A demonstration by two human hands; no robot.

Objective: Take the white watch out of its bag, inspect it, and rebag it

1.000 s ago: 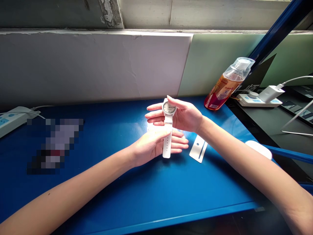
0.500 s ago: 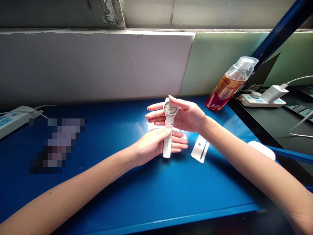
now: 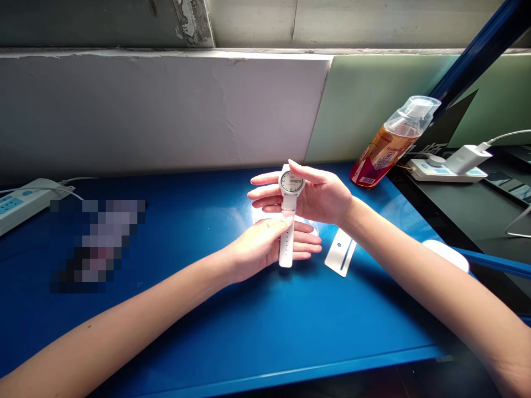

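A white wristwatch (image 3: 290,183) with a pale round dial is held upright above the blue tabletop (image 3: 199,309). My right hand (image 3: 319,194) grips the watch case between thumb and fingers. The strap (image 3: 286,246) hangs straight down from the case. My left hand (image 3: 265,246) lies just below, its thumb pressed on the strap against the fingers behind it. A clear plastic piece shows faintly behind my left fingers.
A white flat card with a slot (image 3: 341,252) lies right of my hands. An orange drink bottle (image 3: 388,146) leans at the back right, beside a power strip with a charger (image 3: 450,166). Another power strip (image 3: 22,202) sits far left. A white oval object (image 3: 446,254) rests at the right edge.
Hands and watch have barely shifted; my left thumb has slid slightly up the strap.
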